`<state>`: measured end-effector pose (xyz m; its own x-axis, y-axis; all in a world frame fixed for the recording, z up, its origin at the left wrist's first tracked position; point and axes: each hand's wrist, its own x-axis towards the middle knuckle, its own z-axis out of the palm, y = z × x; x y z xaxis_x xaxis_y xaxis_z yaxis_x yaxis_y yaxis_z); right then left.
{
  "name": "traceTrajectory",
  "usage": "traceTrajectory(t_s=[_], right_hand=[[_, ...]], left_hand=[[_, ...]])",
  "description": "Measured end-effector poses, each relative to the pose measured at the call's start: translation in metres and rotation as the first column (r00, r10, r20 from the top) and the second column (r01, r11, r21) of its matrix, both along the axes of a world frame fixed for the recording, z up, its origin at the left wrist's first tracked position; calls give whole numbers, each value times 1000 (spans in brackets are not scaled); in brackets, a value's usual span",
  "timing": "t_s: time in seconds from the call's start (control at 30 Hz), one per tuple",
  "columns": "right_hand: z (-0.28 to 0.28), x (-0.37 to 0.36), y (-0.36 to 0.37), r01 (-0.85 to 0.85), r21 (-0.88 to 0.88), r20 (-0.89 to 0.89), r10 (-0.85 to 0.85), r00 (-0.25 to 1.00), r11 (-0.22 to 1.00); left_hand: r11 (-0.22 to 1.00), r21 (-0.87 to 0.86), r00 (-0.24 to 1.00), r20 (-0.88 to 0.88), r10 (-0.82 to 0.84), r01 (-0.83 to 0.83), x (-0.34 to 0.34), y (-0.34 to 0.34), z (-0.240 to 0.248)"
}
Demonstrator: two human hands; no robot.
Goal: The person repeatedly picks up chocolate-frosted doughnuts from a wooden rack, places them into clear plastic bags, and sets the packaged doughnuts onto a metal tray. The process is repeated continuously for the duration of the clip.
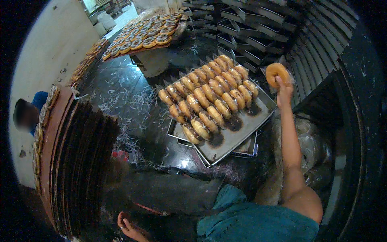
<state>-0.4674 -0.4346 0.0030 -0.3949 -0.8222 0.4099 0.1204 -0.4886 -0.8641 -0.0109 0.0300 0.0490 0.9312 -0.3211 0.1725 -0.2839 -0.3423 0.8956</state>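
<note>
My right arm reaches out to the right, and my right hand (pixel 284 89) grips a ring doughnut (pixel 277 74) in a clear plastic wrapper by its lower edge. Left of it, rows of wrapped doughnuts (pixel 209 93) stand on edge, packed close together on a metal baking tray (pixel 238 141). Dark stains mark the bare part of that tray. Low in the view, at the near left, my left hand (pixel 132 230) hangs by my dark apron with its fingers loosely bent and apart. I see nothing in it.
Another tray (pixel 246 150) lies under the first. A board of iced doughnuts (pixel 141 34) rests on a bucket (pixel 151 62) at the back. Stacked boards (pixel 76 161) rise at the left near a person (pixel 28 115). Metal trays (pixel 258 32) and plastic bags (pixel 306 145) are at the right.
</note>
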Motion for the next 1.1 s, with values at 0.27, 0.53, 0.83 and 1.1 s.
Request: traceTrajectory(t_s=[0.27, 0.53, 0.83, 1.1], right_hand=[[-75, -2, -50, 84, 311, -477, 79, 875, 947], [-84, 8, -37, 82, 239, -487, 46, 872, 968], [-107, 3, -40, 155, 200, -531, -26, 847, 968], [-110, 32, -15, 518, 270, -383, -403, 831, 812]], left_hand=[[959, 156, 956, 139, -260, 238, 58, 29, -45], [994, 106, 997, 56, -46, 40, 3, -6, -4], [995, 86, 999, 26, -43, 41, 8, -2, -13], [994, -3, 994, -2, -110, 110, 38, 24, -52]])
